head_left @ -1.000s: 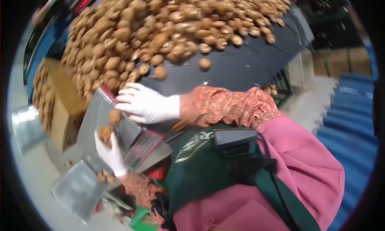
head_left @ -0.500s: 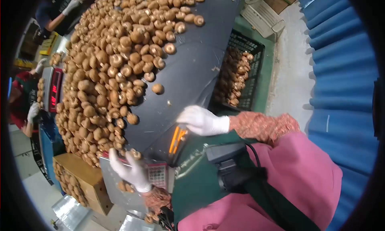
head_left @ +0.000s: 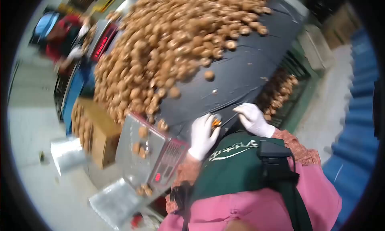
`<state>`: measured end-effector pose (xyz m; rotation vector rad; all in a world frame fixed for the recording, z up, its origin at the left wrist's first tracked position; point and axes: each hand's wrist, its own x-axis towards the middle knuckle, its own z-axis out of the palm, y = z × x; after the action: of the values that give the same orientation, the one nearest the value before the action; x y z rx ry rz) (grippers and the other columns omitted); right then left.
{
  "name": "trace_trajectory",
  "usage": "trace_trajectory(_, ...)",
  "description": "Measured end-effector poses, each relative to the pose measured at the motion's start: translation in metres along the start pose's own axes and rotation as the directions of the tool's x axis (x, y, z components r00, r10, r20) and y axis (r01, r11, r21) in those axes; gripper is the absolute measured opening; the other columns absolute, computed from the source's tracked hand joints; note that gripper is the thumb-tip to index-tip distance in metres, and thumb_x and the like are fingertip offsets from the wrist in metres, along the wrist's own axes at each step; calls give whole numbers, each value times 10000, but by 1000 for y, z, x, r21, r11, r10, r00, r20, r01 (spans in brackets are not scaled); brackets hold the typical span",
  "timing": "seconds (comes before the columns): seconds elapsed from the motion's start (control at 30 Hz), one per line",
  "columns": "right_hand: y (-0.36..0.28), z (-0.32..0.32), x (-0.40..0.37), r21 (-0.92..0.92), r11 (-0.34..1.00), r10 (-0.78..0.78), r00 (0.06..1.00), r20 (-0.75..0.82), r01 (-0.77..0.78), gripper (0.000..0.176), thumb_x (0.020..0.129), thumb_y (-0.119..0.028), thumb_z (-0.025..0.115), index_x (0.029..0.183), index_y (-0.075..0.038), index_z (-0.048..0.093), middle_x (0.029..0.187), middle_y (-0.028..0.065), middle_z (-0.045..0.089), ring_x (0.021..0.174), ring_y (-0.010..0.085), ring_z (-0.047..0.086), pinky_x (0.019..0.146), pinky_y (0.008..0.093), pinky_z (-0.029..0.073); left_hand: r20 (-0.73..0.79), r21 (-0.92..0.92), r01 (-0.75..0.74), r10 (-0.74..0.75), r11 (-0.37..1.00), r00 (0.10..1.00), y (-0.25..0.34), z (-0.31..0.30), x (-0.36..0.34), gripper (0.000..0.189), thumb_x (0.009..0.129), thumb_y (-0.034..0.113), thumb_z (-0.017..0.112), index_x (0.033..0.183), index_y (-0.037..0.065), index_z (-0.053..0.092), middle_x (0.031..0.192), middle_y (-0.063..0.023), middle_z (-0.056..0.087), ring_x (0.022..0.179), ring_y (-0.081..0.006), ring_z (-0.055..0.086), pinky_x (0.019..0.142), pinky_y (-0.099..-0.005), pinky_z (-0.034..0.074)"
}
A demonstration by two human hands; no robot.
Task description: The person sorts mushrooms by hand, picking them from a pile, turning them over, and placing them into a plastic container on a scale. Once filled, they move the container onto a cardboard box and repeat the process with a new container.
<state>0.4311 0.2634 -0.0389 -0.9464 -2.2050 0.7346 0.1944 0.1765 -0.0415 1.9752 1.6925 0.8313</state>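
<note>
My left hand (head_left: 202, 136), in a white glove, is curled around an orange item (head_left: 216, 122) at the near edge of the dark table (head_left: 236, 70). My right hand (head_left: 255, 119), also gloved, is just to the right with its fingertips pinched together; what is between them is too small to tell. A large heap of brown mushrooms (head_left: 160, 42) covers the table's far and left part. Left of my left hand stands a scale (head_left: 170, 159) with a few mushrooms (head_left: 140, 148) on its plate.
A box of mushrooms (head_left: 102, 134) stands left of the scale, with silver packs (head_left: 114, 201) below. A dark crate (head_left: 302, 84) holding mushrooms is at the right. Another person (head_left: 64, 34) works at a second scale (head_left: 105, 42) at the upper left.
My left hand has moved from over the scale to the orange item, which lay loose at the table edge. My right hand stays near the table edge. The view has shifted and turned.
</note>
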Motion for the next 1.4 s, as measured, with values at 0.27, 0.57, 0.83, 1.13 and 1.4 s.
trace_trajectory(0.27,55,7,37,168,962,-245,950,193,214,309,829,41,623,1119,-66,645,1050,109,684,1023,334,635,944,440,492,-217,120,319,-288,940,933,31,19,-10,467,828,217,713,1213,-9,576,1210,-179,600,1161,-341,549,1042,-467,398)
trace_trajectory(0.57,105,-24,73,224,945,-289,927,239,237,265,840,39,625,1083,-63,655,1023,112,683,1015,325,635,928,429,490,-264,149,396,-349,906,899,72,43,31,453,843,214,707,1222,-4,588,1219,-183,615,1166,-362,560,1038,-459,417)
trace_trajectory(0.83,120,-3,125,251,946,-248,958,147,206,258,855,37,600,1087,-57,661,1010,124,684,992,327,640,897,416,496,-257,117,503,-463,856,848,56,24,21,460,847,204,725,1242,10,591,1250,-167,612,1170,-341,568,1033,-439,424)
trace_trajectory(1.13,112,27,230,250,910,-352,935,38,332,309,844,39,610,1136,-54,648,1061,122,671,1020,327,634,922,425,493,-332,89,528,-474,845,815,-6,-10,74,478,856,236,732,1259,11,606,1267,-197,627,1182,-367,582,1029,-451,449)
trace_trajectory(1.4,105,42,290,191,926,-343,937,61,327,310,868,7,627,1169,-65,656,1100,135,667,1077,326,623,940,406,491,-588,-39,578,-486,815,647,-84,-82,130,445,868,168,722,1267,18,596,1247,-171,630,1140,-321,613,994,-388,480)
